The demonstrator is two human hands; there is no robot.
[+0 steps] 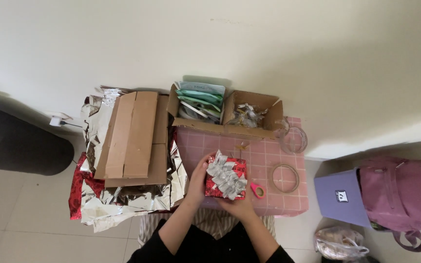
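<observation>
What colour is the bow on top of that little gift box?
Silver, shiny foil; the bow sits on a red-wrapped gift box, seen in the head view.

Cream wall (269, 44), pale tiled floor (20, 214), perhaps daylit.

red gift box (226, 178) centre, open carton (227, 113) behind

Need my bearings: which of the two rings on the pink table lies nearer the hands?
The flat tan tape ring, just right of the pink cutter; the clear glass ring sits farther back.
</observation>
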